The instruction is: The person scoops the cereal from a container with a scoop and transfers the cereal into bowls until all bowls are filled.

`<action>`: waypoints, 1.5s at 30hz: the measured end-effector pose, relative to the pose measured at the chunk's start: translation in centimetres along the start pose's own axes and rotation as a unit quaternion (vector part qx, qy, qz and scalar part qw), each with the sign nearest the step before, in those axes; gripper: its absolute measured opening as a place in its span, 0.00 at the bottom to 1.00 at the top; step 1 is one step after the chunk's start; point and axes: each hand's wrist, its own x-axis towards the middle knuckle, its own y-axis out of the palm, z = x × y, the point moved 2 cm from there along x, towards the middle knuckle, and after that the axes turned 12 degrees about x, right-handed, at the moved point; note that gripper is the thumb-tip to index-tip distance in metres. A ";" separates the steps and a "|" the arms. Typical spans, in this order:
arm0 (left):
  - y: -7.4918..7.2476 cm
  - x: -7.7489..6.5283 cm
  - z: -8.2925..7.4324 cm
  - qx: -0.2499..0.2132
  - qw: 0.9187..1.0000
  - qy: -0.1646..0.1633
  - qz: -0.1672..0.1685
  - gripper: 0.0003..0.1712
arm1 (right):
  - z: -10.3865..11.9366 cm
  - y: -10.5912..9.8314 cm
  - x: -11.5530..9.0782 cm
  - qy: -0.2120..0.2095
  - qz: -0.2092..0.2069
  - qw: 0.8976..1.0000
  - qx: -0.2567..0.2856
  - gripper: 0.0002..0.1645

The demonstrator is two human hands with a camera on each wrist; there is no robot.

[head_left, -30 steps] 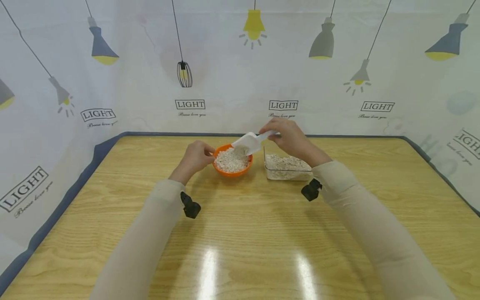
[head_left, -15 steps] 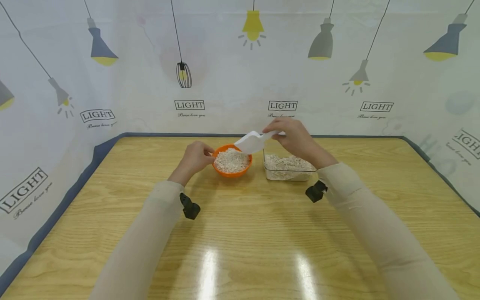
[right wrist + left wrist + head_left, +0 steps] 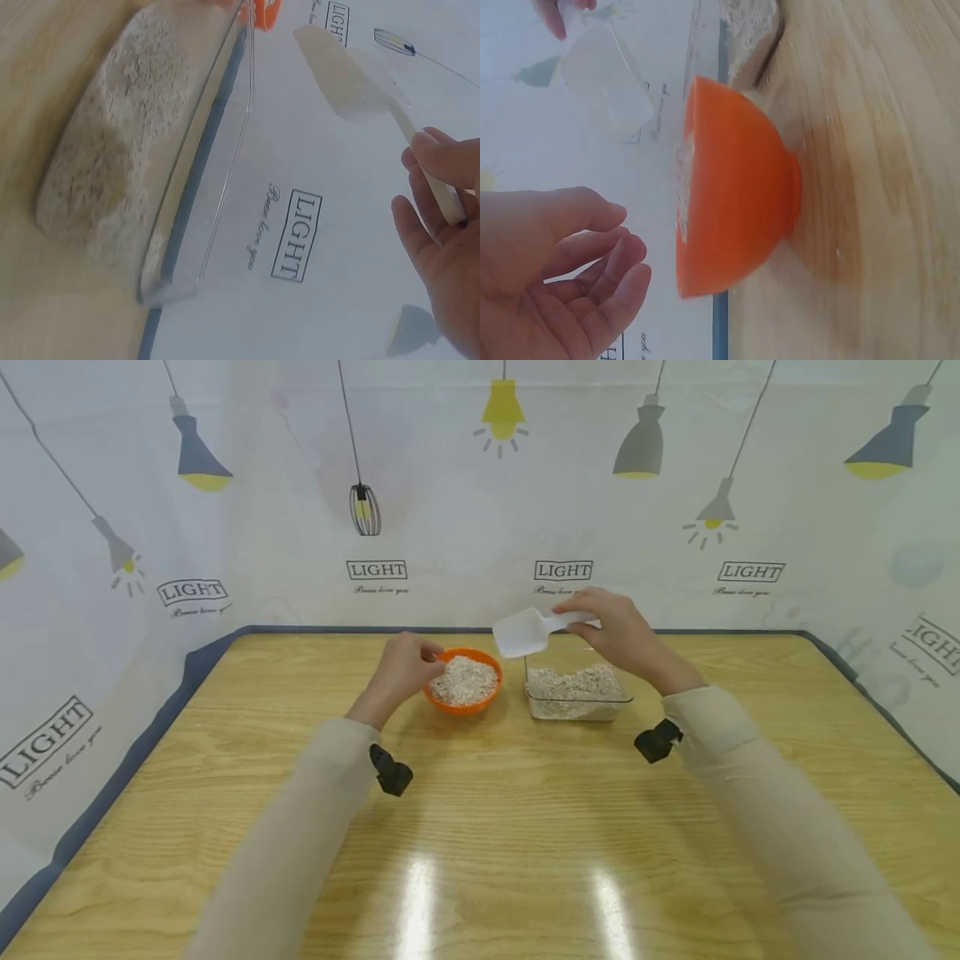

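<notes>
An orange bowl (image 3: 463,707) full of oats (image 3: 467,680) stands on the table. My left hand (image 3: 405,668) is at the bowl's left rim; in the left wrist view its loosely bent fingers (image 3: 634,289) hold nothing and show a gap to the bowl. By its handle, my right hand (image 3: 618,631) grips a white scoop (image 3: 520,633), raised between the bowl and a clear container. No oats show in the scoop's blade (image 3: 341,79). Below the right hand, the clear plastic container (image 3: 581,714) holds more oats (image 3: 139,97), with a hollow in their surface.
The wooden table (image 3: 495,827) ends at a dark blue edge close behind the bowl and container. A white backdrop (image 3: 450,485) printed with lamps rises there and along both sides. Black wrist cameras (image 3: 392,772) sit on both sleeves.
The scoop has moved right and up from over the bowl, and the oats in it are gone. My left hand has let go of the bowl's rim and lifted slightly.
</notes>
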 end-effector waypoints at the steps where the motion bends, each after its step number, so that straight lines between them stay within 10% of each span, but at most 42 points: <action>1: 0.1 0.0 -0.3 -0.005 1.000 0.003 0.001 0.18 | -0.1 -0.2 -0.2 0.004 0.003 1.000 0.000 0.17; 23: 4.5 0.7 -7.5 -0.016 0.994 0.108 0.030 0.11 | -0.6 -5.4 -2.1 0.045 0.126 0.986 -0.103 0.14; 45: 7.1 0.9 -8.3 -0.019 0.996 0.065 0.059 0.13 | 0.5 -6.0 -0.8 0.058 0.230 0.962 -0.138 0.12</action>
